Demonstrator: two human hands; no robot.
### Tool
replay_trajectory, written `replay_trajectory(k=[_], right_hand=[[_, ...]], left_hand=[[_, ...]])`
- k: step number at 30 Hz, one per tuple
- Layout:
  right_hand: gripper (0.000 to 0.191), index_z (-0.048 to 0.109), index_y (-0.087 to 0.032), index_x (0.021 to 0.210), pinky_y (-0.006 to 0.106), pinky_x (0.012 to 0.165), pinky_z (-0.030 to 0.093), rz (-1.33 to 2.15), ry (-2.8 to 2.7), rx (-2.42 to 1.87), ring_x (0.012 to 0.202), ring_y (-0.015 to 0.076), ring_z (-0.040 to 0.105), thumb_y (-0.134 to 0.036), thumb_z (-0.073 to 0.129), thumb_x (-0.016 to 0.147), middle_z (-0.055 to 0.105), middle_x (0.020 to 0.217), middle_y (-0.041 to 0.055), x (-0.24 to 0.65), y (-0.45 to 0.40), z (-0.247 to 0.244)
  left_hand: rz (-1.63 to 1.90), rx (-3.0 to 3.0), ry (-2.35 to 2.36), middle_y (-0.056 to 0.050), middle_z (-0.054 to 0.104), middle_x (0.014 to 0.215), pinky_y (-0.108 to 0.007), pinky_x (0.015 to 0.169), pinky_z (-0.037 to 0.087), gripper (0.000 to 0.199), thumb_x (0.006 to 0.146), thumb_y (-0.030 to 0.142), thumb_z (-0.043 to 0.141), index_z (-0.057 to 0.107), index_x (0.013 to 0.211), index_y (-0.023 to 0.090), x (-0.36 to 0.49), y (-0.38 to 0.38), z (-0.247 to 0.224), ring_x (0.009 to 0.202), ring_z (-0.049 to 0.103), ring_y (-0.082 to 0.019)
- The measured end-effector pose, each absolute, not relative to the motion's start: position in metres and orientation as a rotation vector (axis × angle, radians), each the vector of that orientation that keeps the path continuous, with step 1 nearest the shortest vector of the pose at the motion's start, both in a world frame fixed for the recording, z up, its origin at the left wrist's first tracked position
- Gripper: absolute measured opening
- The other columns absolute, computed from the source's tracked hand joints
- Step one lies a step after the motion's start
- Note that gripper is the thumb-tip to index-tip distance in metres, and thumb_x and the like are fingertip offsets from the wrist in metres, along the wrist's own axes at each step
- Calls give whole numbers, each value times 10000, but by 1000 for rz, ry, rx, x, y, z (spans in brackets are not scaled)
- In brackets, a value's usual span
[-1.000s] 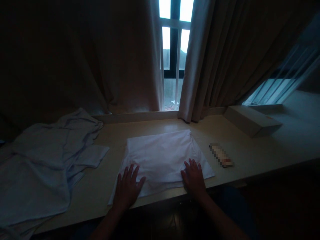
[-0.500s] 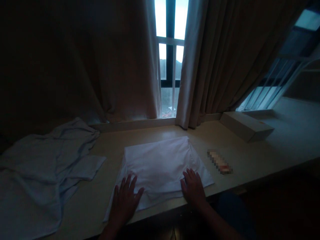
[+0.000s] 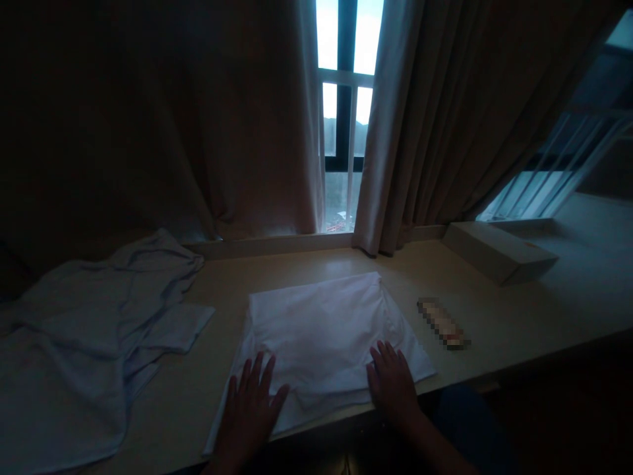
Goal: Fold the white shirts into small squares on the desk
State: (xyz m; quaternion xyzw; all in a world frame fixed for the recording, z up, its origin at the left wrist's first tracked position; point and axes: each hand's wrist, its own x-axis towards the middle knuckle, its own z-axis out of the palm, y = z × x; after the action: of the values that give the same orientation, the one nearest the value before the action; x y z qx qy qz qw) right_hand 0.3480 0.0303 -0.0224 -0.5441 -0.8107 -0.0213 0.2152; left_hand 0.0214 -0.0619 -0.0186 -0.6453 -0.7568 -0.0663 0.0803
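A white cloth point(image 3: 321, 330), folded into a rough trapezoid with slight wrinkles, lies on the pale ledge point(image 3: 227, 277). On its near left part rests my left hand point(image 3: 252, 402), palm down with the fingers spread. My right hand point(image 3: 393, 379) lies on the near right part of the cloth, its fingers extended and slightly apart. Neither hand grips anything. The cloth's near edge runs along the front edge of the ledge, and its lower left corner is partly covered by my left hand.
Crumpled light fabric point(image 3: 84, 343) covers the left side of the ledge. To the right are a small pixelated item point(image 3: 442, 323) and a long box point(image 3: 499, 251). Curtains point(image 3: 390, 132) hang along the back beside a window point(image 3: 341, 198).
The view has shifted slightly, so everything appears a little displaced, mostly to the right. Both hands remain flat on the cloth, with hardly any movement against it.
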Motion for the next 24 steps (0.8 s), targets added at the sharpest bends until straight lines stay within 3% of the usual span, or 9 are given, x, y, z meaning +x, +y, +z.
replay_trajectory(k=[8, 15, 20, 24], right_hand=[[380, 618, -192, 1208, 439, 1071, 328, -4, -2243, -1459, 1251, 254, 495, -400, 404, 973, 598, 1301, 113, 388, 52, -20], [600, 450, -142, 1413, 556, 1097, 190, -45, -2068, -1941, 1386, 343, 294, -510, 379, 945, 393, 1483, 171, 398, 71, -27], [607, 417, -159, 1439, 550, 1120, 111, -21, -2080, -2022, 1419, 331, 219, -511, 351, 949, 337, 1519, 153, 387, 64, -24], [587, 423, -147, 1427, 566, 1115, 122, -62, -2036, -1971, 1408, 339, 241, -487, 369, 952, 368, 1497, 171, 389, 65, -24]], left_hand=[[-265, -1936, -2228, -67, 218, 1590, -539, 1163, 141, 699, 877, 594, 382, 353, 1471, 226, 19, -65, -21, 1475, 109, -300], [-332, -1933, -2209, -74, 321, 1554, -543, 1145, 202, 646, 882, 575, 395, 410, 1434, 239, 17, -65, -20, 1455, 201, -301], [-436, -1873, -2183, -142, 368, 1520, -535, 1126, 252, 625, 887, 516, 421, 420, 1404, 164, 11, -61, -25, 1423, 284, -304], [-532, -1791, -2195, -194, 391, 1489, -545, 1115, 272, 610, 882, 504, 433, 466, 1343, 106, 11, -58, -22, 1408, 301, -322]])
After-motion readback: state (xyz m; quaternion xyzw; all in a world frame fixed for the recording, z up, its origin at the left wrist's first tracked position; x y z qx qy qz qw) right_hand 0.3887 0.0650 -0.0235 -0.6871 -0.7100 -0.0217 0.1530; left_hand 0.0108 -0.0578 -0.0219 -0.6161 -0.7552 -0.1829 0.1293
